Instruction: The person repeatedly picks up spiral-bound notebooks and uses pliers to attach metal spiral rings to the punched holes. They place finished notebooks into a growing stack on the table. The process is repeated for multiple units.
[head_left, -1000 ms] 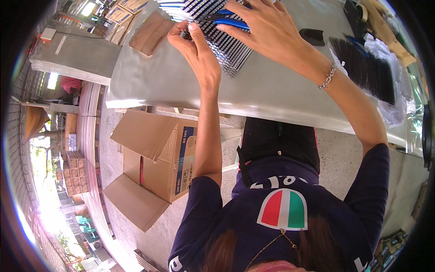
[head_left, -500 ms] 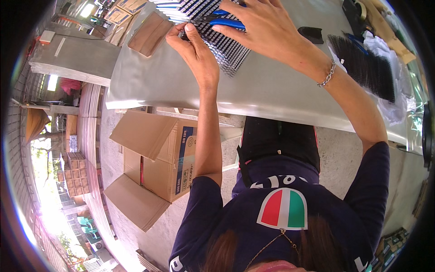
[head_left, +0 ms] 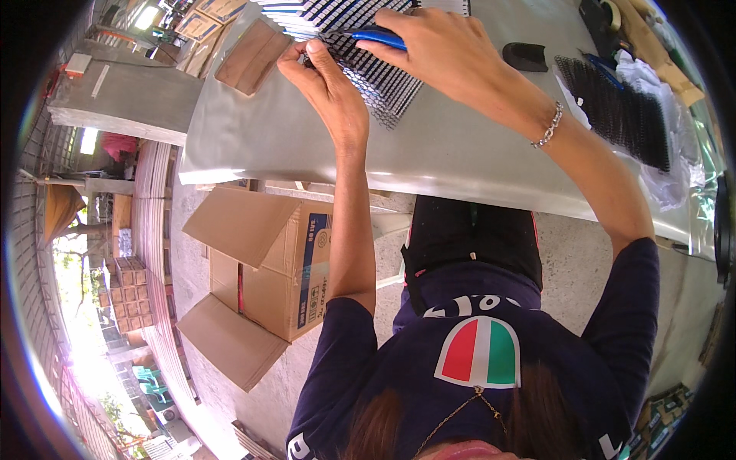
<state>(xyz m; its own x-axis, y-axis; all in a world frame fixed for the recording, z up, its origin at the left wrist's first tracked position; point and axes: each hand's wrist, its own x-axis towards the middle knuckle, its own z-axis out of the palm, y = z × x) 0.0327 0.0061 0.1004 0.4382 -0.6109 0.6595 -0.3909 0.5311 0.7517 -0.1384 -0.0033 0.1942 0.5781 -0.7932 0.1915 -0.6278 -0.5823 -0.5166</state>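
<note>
Near the far edge of the picture, a black open-mesh sheet [head_left: 395,88] with a grid of pale openings lies on the grey table [head_left: 261,146]. My right hand [head_left: 448,54] is closed round blue-handled pliers [head_left: 381,37], whose dark jaws reach left to the sheet's edge. Just below the jaw tips is my left hand [head_left: 336,96], its thumb and finger pinched together by the mesh. Whatever lies between those fingertips is too small to make out. Pale bluish strips [head_left: 287,17] show beyond the left fingers.
A brown wooden block [head_left: 251,60] lies left of my left hand. To the right are a black curved piece [head_left: 526,57] and another black mesh [head_left: 625,119] on clear plastic. An open cardboard box [head_left: 272,280] stands below the table's near edge.
The pliers' handles were spread apart and are now squeezed closer together in my right hand. My left hand has shifted very slightly left.
</note>
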